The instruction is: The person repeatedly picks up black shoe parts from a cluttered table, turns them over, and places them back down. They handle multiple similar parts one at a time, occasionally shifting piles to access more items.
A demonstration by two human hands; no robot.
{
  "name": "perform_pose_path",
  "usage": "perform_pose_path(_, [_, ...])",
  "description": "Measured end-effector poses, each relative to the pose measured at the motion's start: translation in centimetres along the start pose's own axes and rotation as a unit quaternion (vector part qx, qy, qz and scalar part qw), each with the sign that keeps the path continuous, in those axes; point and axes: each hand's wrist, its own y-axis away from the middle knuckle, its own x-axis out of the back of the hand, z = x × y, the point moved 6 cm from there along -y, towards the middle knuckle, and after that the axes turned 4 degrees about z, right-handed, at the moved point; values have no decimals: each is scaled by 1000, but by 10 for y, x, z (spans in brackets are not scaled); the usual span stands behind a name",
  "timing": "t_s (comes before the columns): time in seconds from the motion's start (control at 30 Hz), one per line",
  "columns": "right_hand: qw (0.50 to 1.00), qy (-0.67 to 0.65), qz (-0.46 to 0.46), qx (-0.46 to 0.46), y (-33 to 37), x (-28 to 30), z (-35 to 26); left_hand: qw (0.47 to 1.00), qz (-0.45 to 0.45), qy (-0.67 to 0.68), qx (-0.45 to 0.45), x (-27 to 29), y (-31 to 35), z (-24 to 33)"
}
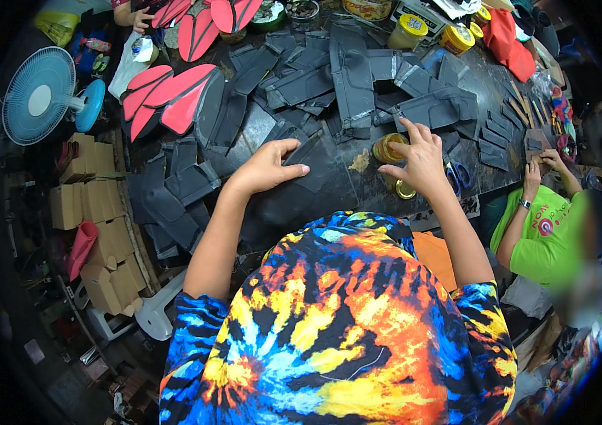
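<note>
My left hand (267, 168) is over the near part of the table, thumb and fingers closed at the edge of a small black piece (306, 151). My right hand (420, 157) has its fingers apart beside a glass jar (386, 149) of amber stuff; one fingertip overlaps the jar's rim, and whether it touches cannot be made out. A gold round lid (405, 189) lies just below that hand. Blue-handled scissors (461, 174) rest to its right. Beyond both hands spreads a heap of flat black cut pieces (352, 78).
Red-and-black leaf-shaped pieces (186, 103) lie far left, near another person's hand (138, 18). Yellow-lidded tubs (411, 30) stand at the back. A co-worker in a green shirt (545, 230) works at right. A blue fan (40, 95) and cardboard boxes (95, 205) are left.
</note>
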Motion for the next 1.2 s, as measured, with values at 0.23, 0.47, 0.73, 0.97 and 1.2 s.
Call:
perform_pose_path(0.23, [994, -47, 99, -6, 3, 15, 11, 979, -87, 183, 13, -14, -4, 28])
perform_pose_path(0.47, [992, -12, 121, 23, 33, 43, -6, 975, -98, 202, 1, -15, -11, 27])
perform_pose_path(0.73, [884, -454, 104, 31, -14, 93, -69, 956, -188, 224, -21, -22, -11, 48])
perform_pose_path(0.97, [902, -413, 109, 69, -42, 87, -95, 946, -214, 240, -44, -20, 0, 62])
perform_pose_path(1.2, [904, -387, 136, 120, -35, 92, -95, 936, -206, 279, -59, -16, 5, 65])
